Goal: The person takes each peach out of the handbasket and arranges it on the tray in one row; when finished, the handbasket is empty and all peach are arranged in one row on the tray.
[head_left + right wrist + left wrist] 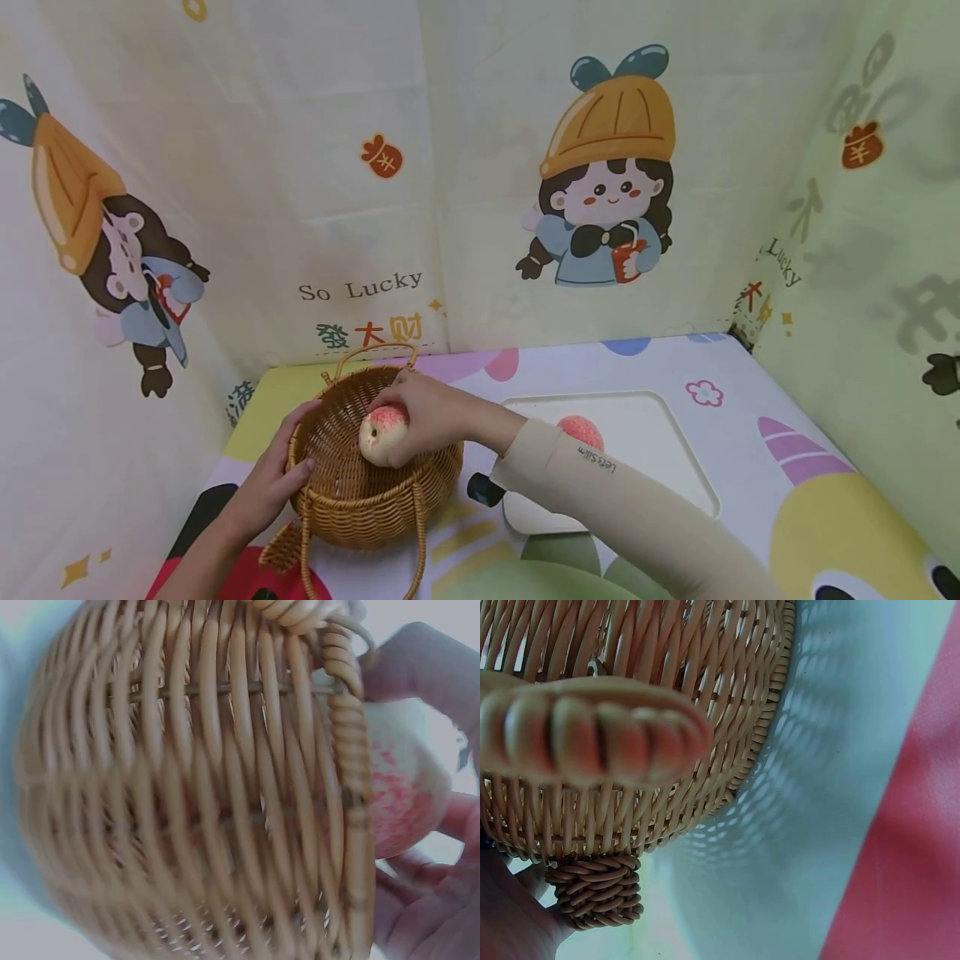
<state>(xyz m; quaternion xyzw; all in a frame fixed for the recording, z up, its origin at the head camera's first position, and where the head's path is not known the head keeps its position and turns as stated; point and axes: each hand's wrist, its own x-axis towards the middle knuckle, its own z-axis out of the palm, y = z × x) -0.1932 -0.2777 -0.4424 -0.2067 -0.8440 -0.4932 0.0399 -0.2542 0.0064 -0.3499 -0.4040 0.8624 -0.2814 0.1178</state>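
Observation:
A brown wicker basket stands at the left of the table. My right hand grips a pale peach with a red blush over the basket's opening. The right wrist view shows that peach at the basket's rim, fingers and thumb around it. On the basket's left side, my left hand holds the rim with its thumb over the edge. Part of this hand shows by a woven tab in the left wrist view. Another peach lies on a white tray, partly hidden by the right sleeve.
Thin looped handles stick out from the basket at front and back. A small black object shows beside the right sleeve at the tray's left edge. Printed cloth hangs behind the table and at both sides.

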